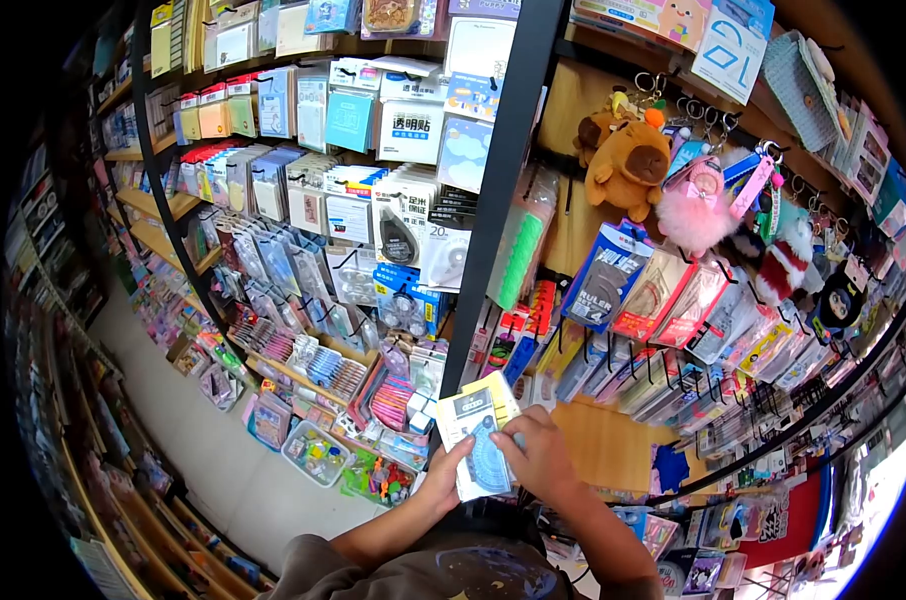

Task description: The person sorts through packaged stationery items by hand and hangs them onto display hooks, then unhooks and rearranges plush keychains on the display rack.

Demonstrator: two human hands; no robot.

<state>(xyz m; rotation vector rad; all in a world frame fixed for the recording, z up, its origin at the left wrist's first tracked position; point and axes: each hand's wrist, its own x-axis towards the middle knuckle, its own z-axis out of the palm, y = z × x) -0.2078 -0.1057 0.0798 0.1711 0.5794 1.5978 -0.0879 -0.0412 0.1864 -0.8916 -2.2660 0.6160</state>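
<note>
Low in the middle of the head view, in front of my body, is a flat ruler set pack [484, 462] with a blue protractor showing through its front. A yellowish edge sticks out behind its top, perhaps a second pack. My left hand [441, 480] grips the lower left side, thumb on the front. My right hand [535, 452] is closed at the right edge, its bent fingers against the pack; its fingertips are partly hidden. Above right, more boxed ruler sets [607, 276] hang on hooks.
A black shelf post [495, 200] rises just beyond my hands. Brown plush keychains [628, 165] and a pink fluffy one [697, 215] hang at right. Packaged stationery [405, 225] fills the left rack. A basket of small items [318, 455] stands lower left, beside the floor aisle [208, 430].
</note>
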